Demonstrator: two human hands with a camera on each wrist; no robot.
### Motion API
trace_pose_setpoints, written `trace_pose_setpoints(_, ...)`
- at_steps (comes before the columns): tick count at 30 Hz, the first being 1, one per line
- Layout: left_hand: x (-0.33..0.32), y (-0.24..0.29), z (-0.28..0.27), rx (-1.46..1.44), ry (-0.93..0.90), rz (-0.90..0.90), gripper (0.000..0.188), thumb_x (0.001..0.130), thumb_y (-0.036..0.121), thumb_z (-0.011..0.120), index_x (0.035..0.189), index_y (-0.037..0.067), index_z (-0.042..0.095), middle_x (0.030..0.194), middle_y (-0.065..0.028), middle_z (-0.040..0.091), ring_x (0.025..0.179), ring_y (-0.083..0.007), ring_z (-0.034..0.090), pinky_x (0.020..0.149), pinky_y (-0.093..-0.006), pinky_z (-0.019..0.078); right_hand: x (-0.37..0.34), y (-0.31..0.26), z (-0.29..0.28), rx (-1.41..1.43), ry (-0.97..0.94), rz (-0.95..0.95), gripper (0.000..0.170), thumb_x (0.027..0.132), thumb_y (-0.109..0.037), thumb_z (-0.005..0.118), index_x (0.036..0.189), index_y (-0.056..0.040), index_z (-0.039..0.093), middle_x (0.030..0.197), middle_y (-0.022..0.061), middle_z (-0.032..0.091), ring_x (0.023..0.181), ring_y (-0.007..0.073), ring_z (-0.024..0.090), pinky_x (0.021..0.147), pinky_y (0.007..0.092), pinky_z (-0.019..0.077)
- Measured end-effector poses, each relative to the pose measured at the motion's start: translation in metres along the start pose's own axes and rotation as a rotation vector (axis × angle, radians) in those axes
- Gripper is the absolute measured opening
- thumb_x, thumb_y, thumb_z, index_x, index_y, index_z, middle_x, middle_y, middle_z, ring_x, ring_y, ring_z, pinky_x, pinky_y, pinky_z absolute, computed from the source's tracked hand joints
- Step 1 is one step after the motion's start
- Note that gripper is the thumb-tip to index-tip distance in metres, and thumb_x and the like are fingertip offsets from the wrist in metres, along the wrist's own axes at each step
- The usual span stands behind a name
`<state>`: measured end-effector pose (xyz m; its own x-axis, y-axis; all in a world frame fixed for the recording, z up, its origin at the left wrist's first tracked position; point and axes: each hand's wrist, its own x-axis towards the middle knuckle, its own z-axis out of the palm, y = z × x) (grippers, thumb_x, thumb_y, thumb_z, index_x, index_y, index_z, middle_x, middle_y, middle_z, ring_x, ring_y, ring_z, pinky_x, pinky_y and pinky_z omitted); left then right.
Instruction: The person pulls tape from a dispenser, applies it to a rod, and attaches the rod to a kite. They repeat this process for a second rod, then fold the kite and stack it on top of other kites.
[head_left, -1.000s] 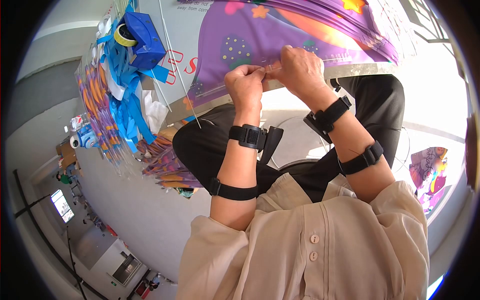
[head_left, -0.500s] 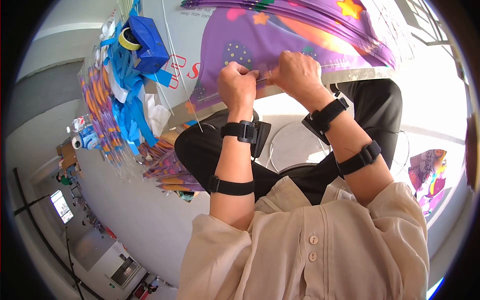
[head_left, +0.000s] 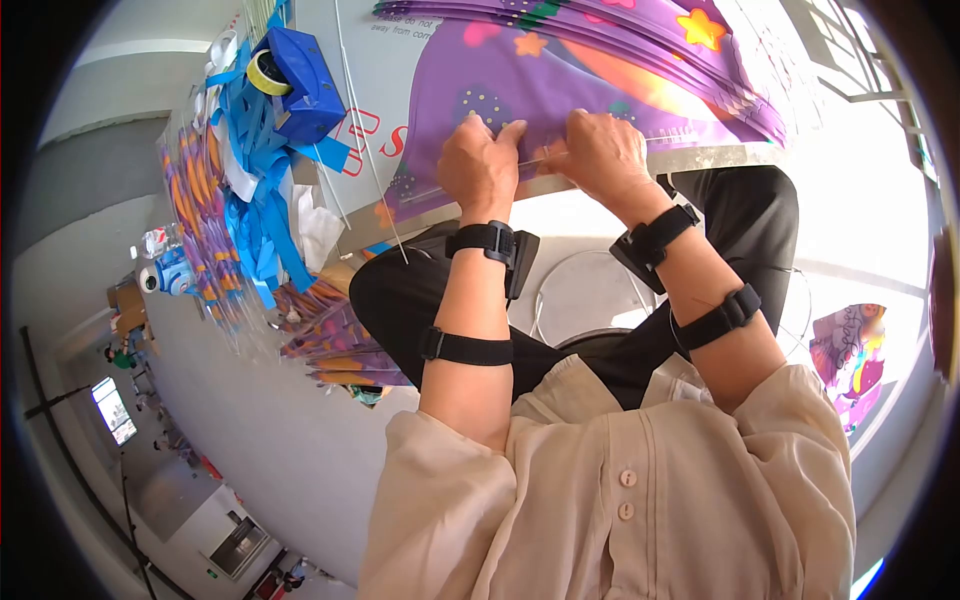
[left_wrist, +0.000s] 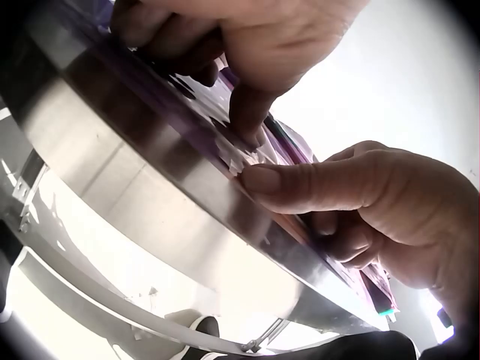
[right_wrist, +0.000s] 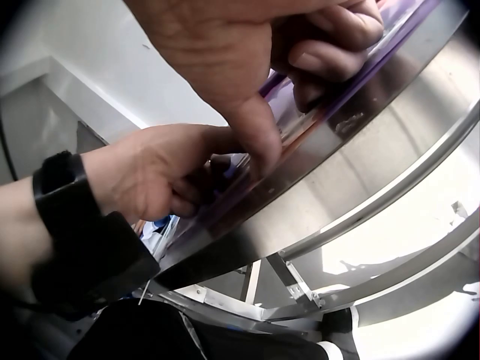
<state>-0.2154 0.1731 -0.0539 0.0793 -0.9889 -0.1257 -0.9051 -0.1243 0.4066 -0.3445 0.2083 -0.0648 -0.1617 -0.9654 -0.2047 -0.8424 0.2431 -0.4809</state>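
Note:
A purple printed sheet (head_left: 550, 85) with stars and dotted shapes lies on the table, its near edge along the metal table rim (left_wrist: 172, 161). A thin clear strip (head_left: 432, 194) runs along that edge. My left hand (head_left: 478, 170) holds the sheet's edge with curled fingers, its thumb raised beside them in the head view. Close on its right, my right hand (head_left: 605, 150) grips the same edge, fingers curled over it and thumb (left_wrist: 300, 184) pointing left. A small clear piece (left_wrist: 234, 159) shows by that thumb. The fingertips are partly hidden.
A stack of folded purple sheets (head_left: 650, 40) lies behind the hands. At left stand a blue tape dispenser (head_left: 305, 90) and tangled blue ribbons (head_left: 265, 215). Thin white rods (head_left: 362, 130) cross the grey board. Bundled printed sheets (head_left: 195, 215) hang beyond the ribbons.
The hands were together at the edge; the left hand has shifted slightly left, leaving a gap, and its thumb has lifted. The right hand has stayed near the same place on the sheet.

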Motion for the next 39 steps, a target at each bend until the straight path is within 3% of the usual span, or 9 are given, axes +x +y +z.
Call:
trace_pose_setpoints(3, -0.012, -0.027, 0.014, -0.201, 0.272, 0.319, 0.019, 0.077, 0.011, 0.064, 0.092, 0.001, 0.057, 0.092, -0.0166, 0.060, 0.085, -0.0344, 0.058, 0.072, -0.0416, 0.0460, -0.009, 0.019, 0.002, 0.099, -0.026, -0.118, 0.023, 0.074, -0.024, 0.065, 0.085, -0.0032, 0.064, 0.072, 0.0153, 0.063, 0.068, 0.0351, 0.063, 0.061, 0.0411, 0.0493)
trace_pose_setpoints(5, -0.035, -0.028, 0.005, -0.054, 0.167, 0.618, 0.035, 0.077, 0.002, 0.057, 0.112, -0.001, 0.052, 0.117, -0.0174, 0.051, 0.112, -0.0334, 0.046, 0.088, -0.0435, 0.0393, -0.023, 0.030, 0.013, 0.216, 0.278, -0.375, 0.025, 0.078, -0.011, 0.058, 0.102, -0.0050, 0.059, 0.080, 0.0150, 0.058, 0.073, 0.0349, 0.061, 0.062, 0.0421, 0.0480)
trace_pose_setpoints(8, -0.052, -0.033, 0.017, 0.231, 0.115, 0.738, 0.049, 0.080, 0.006, 0.054, 0.126, -0.002, 0.044, 0.132, -0.0193, 0.042, 0.125, -0.0336, 0.037, 0.096, -0.0482, 0.0338, -0.039, 0.021, 0.010, -0.044, 0.244, -0.455, 0.040, 0.075, -0.006, 0.055, 0.115, -0.0089, 0.052, 0.090, 0.0103, 0.051, 0.079, 0.0265, 0.057, 0.064, 0.0383, 0.0450)
trace_pose_setpoints(13, -0.058, -0.028, 0.024, 0.381, 0.014, 0.678, 0.058, 0.082, 0.003, 0.049, 0.137, -0.003, 0.030, 0.143, -0.0208, 0.027, 0.134, -0.0325, 0.026, 0.107, -0.0511, 0.0221, -0.045, -0.003, 0.020, -0.566, 0.214, -0.478, 0.051, 0.077, -0.011, 0.054, 0.127, -0.0046, 0.044, 0.094, 0.0057, 0.048, 0.081, 0.0180, 0.051, 0.065, 0.0300, 0.0412)
trace_pose_setpoints(21, -0.059, -0.077, 0.005, 0.352, 0.058, 0.533, 0.051, 0.084, 0.005, 0.047, 0.134, -0.004, 0.035, 0.142, -0.0220, 0.030, 0.132, -0.0315, 0.031, 0.105, -0.0494, 0.0270, -0.052, 0.031, 0.012, -0.533, 0.280, -0.401, 0.052, 0.077, -0.010, 0.052, 0.127, 0.0007, 0.045, 0.091, 0.0052, 0.047, 0.083, 0.0181, 0.051, 0.065, 0.0313, 0.0412)
trace_pose_setpoints(28, -0.003, -0.141, -0.043, 0.047, 0.214, 0.263, 0.033, 0.081, 0.000, 0.049, 0.114, -0.002, 0.055, 0.116, -0.0192, 0.056, 0.108, -0.0330, 0.052, 0.092, -0.0391, 0.0406, -0.064, 0.054, -0.005, -0.183, 0.212, -0.398, 0.060, 0.070, 0.007, 0.051, 0.128, -0.0010, 0.042, 0.100, 0.0133, 0.046, 0.093, 0.0299, 0.051, 0.076, 0.0382, 0.0452)
trace_pose_setpoints(30, 0.025, -0.164, -0.035, -0.396, 0.003, 0.076, 0.028, 0.080, 0.001, 0.054, 0.108, 0.000, 0.059, 0.101, -0.0179, 0.062, 0.093, -0.0312, 0.060, 0.084, -0.0395, 0.0453, -0.070, 0.057, -0.004, -0.136, 0.210, -0.400, 0.063, 0.068, 0.010, 0.049, 0.129, -0.0008, 0.040, 0.103, 0.0145, 0.044, 0.096, 0.0310, 0.051, 0.080, 0.0386, 0.0449)
trace_pose_setpoints(34, 0.035, -0.157, -0.043, -0.358, -0.067, 0.001, 0.022, 0.079, 0.008, 0.061, 0.099, 0.001, 0.061, 0.089, -0.0175, 0.065, 0.080, -0.0290, 0.063, 0.078, -0.0389, 0.0478, -0.074, 0.060, -0.005, -0.129, 0.240, -0.367, 0.059, 0.070, 0.008, 0.049, 0.127, -0.0008, 0.043, 0.101, 0.0140, 0.046, 0.091, 0.0302, 0.053, 0.073, 0.0389, 0.0467)
trace_pose_setpoints(39, -0.006, -0.130, -0.053, 0.144, 0.256, -0.238, 0.048, 0.064, 0.037, 0.078, 0.092, 0.002, 0.060, 0.101, -0.0168, 0.057, 0.099, -0.0341, 0.052, 0.083, -0.0426, 0.0442, -0.073, 0.064, -0.005, -0.119, 0.240, -0.378, 0.059, 0.070, 0.009, 0.049, 0.127, -0.0010, 0.043, 0.102, 0.0137, 0.046, 0.090, 0.0311, 0.054, 0.072, 0.0390, 0.0477)
